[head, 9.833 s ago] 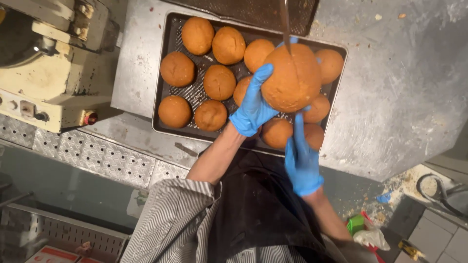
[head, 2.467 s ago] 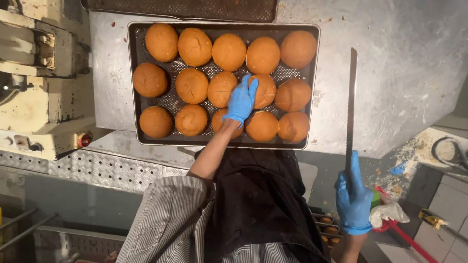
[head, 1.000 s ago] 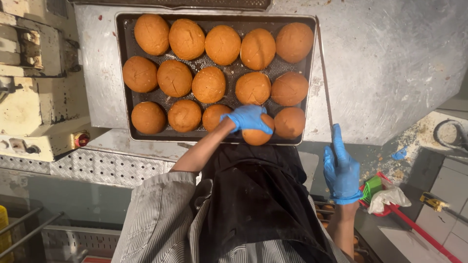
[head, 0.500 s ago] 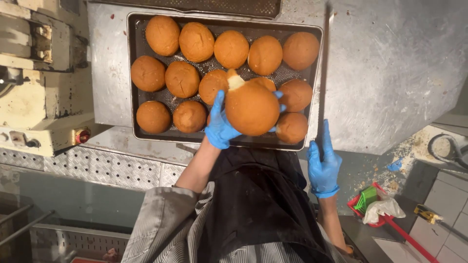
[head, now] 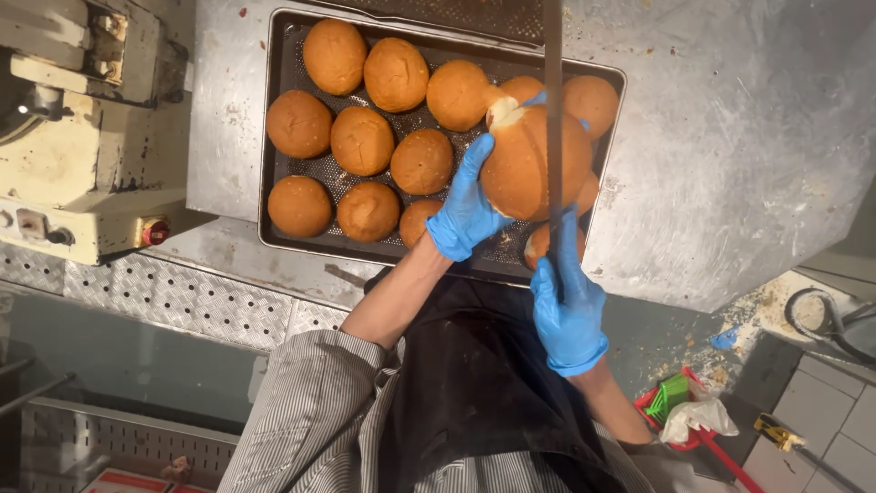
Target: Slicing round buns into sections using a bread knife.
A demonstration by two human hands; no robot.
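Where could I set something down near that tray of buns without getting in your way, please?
The steel table right of the tray is bare, though crumbed. A narrow strip lies between the tray and the cream machine. The tray is packed with buns, and its right end is crowded by the left hand, the held bun and the right hand with its knife.

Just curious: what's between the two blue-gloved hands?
In the head view, the lifted bun and the long knife cutting into it lie between the left hand and right hand.

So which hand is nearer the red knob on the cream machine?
Left. The left hand grips the raised bun, closer to the red knob; the right hand with the knife is farther.
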